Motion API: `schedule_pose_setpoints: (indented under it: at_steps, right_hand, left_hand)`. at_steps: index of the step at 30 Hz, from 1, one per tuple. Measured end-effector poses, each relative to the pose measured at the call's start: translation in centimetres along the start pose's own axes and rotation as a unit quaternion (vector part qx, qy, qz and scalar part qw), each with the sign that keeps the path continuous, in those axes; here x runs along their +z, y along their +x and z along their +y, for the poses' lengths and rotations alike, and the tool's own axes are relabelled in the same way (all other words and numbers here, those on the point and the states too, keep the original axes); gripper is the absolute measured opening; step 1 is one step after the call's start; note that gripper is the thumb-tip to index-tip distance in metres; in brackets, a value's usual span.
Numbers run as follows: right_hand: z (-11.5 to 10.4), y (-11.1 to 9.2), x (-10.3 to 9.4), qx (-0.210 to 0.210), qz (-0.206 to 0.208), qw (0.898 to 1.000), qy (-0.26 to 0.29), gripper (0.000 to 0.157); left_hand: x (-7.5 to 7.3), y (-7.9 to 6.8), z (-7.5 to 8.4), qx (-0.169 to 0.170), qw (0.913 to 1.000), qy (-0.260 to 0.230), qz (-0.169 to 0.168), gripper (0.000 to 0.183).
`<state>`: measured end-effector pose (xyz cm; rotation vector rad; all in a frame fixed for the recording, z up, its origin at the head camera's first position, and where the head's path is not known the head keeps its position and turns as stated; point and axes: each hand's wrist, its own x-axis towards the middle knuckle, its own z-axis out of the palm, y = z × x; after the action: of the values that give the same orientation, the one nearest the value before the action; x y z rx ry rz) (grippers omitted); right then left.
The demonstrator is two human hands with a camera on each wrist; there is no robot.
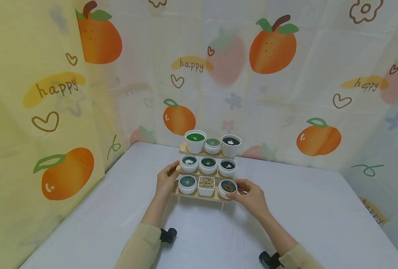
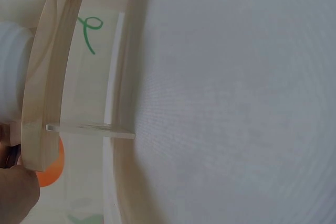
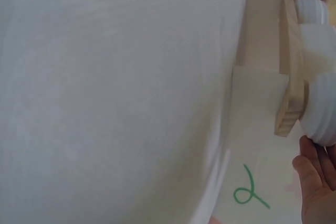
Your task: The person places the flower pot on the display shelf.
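Observation:
A three-tier wooden stand on thin legs bears several small white jars and cups. My left hand holds the stand's left side, between the lower and middle tiers; its fingertips are partly hidden. In the left wrist view, that hand meets the end of a wooden tier. At the bottom tier's right end, my right hand pinches a round white jar with dark green contents and a brown patch, thumb in front. The right wrist view shows the fingers against the jar's ribbed side.
Beside the pinched jar are a square cup of beige pieces and another round jar. Taller cups, one bright green inside, stand on the top tier. A white-covered table meets fruit-printed curtains behind.

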<state>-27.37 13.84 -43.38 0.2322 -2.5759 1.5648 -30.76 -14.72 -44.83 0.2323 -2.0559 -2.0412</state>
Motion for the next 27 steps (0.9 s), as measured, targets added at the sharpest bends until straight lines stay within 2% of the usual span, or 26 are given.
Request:
schedule_pose_setpoints:
  at_steps: [11,27]
  right_hand:
    - [-0.43,-0.16,0.29,-0.005,0.008,1.0,-0.003,0.049]
    - [0.11,0.04,0.81,0.004,0.008,1.0,-0.013,0.05]
  left_hand:
    - [0.07,-0.16,0.16,0.0,1.0,0.006,0.002,0.041]
    - [0.07,-0.26,0.25,-0.006,1.0,0.004,0.0,0.041]
